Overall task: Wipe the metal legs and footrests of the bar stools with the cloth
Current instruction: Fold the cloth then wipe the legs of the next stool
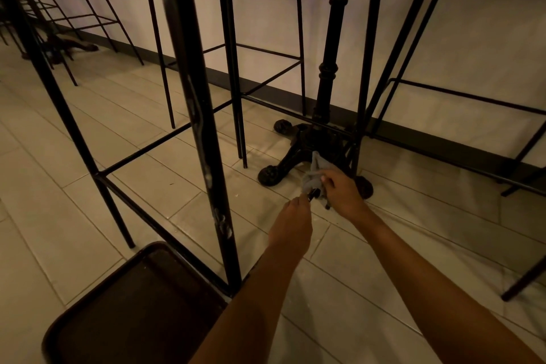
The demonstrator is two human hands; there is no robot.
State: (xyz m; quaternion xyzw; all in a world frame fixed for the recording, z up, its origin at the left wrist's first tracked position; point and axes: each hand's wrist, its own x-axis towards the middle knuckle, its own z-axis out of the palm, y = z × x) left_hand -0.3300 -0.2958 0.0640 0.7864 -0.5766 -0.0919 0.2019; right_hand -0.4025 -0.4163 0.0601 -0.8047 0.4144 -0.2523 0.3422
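Nearest: stool seat (133, 304), its black metal legs (204, 115) rigid, scuffed. Further out, left hand (292, 224) pinches closed on something small and dark — can't tell what. Right hand (339, 190) is clenched on the grey cloth (314, 173) — soft, light, best bunched in the palm — low beside the cast-iron bench base (313, 139).

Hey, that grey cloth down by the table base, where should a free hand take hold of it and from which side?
Take the cloth's loose upper end, which sticks up above the right hand against the table base. Come from the left, since the right hand covers its lower right part. A pinch grip suits the limp, bunched fabric.
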